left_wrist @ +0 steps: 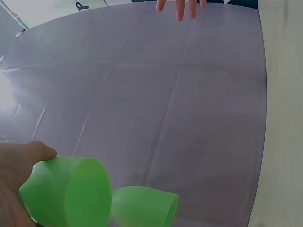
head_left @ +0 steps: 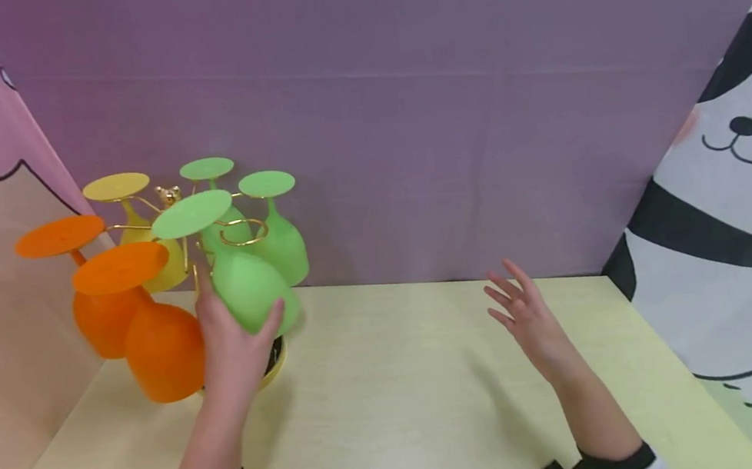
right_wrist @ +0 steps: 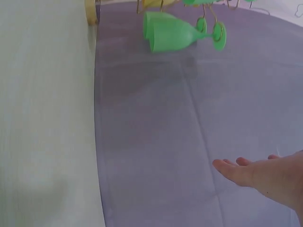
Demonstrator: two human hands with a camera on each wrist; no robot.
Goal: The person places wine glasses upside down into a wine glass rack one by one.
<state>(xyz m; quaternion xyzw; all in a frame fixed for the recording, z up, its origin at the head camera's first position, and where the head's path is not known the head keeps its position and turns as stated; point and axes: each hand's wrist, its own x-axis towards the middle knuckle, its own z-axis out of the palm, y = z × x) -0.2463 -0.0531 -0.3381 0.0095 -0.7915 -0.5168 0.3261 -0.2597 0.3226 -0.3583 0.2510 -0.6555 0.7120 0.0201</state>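
A gold wire rack point(head_left: 244, 242) carries several plastic goblets hanging upside down by their feet. My left hand point(head_left: 231, 344) grips the bowl of the nearest green goblet point(head_left: 253, 289), thumb on its right side and the other fingers partly hidden behind it. That goblet tilts a little, its foot up by the rack's loop. In the left wrist view the thumb point(left_wrist: 42, 150) lies along the green bowl point(left_wrist: 52, 189). Over the table's right half my right hand point(head_left: 532, 321) is held in the air, fingers spread and holding nothing.
Two orange goblets point(head_left: 167, 355) hang left of my left hand, and a yellow goblet point(head_left: 172, 267) is behind. Another green goblet point(head_left: 287, 248) hangs close on the right. The rack's round base point(head_left: 279, 360) stands on the pale table point(head_left: 381, 404). A purple backdrop point(head_left: 408, 146) rises behind.
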